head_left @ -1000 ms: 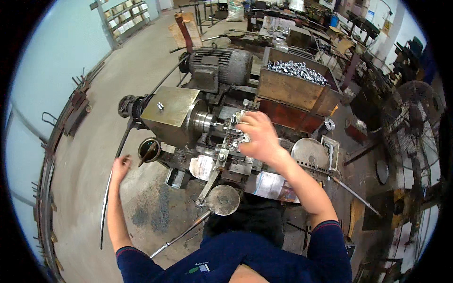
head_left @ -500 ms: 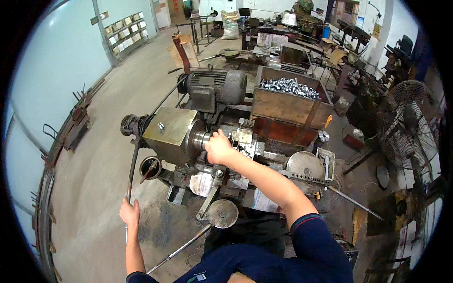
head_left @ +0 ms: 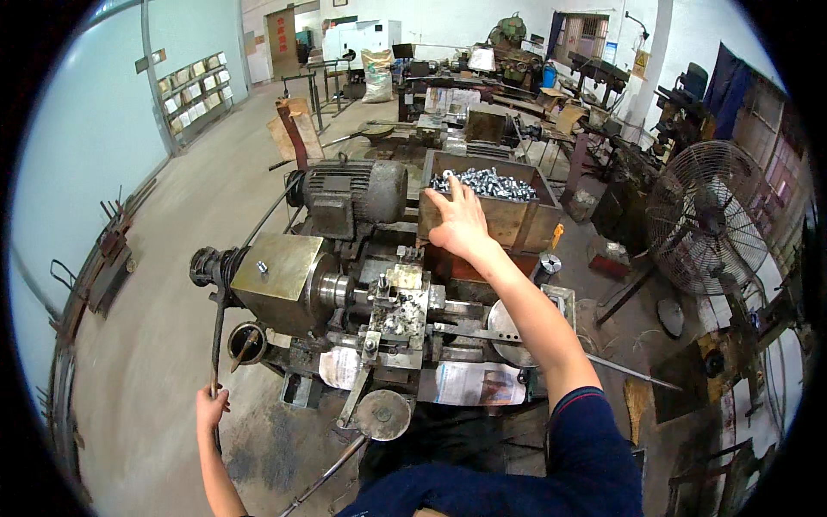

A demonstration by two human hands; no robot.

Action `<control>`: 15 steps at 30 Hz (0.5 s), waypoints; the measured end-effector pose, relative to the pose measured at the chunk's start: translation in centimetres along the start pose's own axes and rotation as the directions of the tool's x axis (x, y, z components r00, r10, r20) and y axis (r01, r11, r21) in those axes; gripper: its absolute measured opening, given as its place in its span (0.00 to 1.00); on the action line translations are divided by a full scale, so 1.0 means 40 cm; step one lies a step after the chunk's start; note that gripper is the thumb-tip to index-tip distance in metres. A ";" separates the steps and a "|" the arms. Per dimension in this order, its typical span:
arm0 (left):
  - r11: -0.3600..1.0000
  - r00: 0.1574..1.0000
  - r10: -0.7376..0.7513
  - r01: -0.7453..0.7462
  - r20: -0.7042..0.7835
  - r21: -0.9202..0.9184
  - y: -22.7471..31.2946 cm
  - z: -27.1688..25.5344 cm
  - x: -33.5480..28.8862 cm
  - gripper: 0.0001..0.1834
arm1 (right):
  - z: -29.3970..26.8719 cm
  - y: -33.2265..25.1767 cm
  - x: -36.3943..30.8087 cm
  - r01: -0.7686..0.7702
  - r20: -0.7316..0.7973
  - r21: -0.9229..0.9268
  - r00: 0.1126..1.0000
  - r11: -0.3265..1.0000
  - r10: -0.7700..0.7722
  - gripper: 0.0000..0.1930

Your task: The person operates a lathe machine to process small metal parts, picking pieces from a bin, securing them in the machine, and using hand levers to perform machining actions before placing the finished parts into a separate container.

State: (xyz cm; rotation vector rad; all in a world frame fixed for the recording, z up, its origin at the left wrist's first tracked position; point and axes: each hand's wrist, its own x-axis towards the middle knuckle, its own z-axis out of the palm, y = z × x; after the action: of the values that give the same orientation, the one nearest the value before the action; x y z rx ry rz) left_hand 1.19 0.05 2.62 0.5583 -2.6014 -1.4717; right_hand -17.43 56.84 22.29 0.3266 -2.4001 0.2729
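My left hand (head_left: pixel 211 407) is closed round a long metal lever (head_left: pixel 219 340) that hangs down from the left end of a small lathe. My right hand (head_left: pixel 461 226) is stretched out over the near left edge of a wooden box (head_left: pixel 517 222), fingers spread. Small shiny metal parts (head_left: pixel 495 184) fill the box in a heap; one lies right by my fingertips, apparently not gripped. Left of my right arm sit the lathe's headstock (head_left: pixel 280 274), its round spindle nose (head_left: pixel 336 290) and the chip-covered tool slide (head_left: pixel 398 314).
A large electric motor (head_left: pixel 357 194) stands behind the headstock. Near me are a round disc on a lever (head_left: pixel 383 415) and a newspaper sheet (head_left: pixel 481 383). An oily pot (head_left: pixel 247 345) hangs at the left. A caged fan (head_left: pixel 708 215) stands at the right.
My right hand has left the spindle nose, moved right and away to the box, and opened. My left hand stays on the lever. The whole view has shifted.
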 end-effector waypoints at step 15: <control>0.972 0.984 -0.037 0.076 0.172 -0.221 -0.022 -0.012 0.124 0.19 | -0.388 0.440 -0.694 -0.725 0.058 -0.016 0.686 0.688 0.725 0.19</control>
State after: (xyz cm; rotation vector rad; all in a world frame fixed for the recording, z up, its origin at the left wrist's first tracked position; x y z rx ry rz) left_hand -3.04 -2.52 1.66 0.5063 -2.5022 -1.8792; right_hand 6.96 82.31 13.47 -0.6678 -2.4772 0.6341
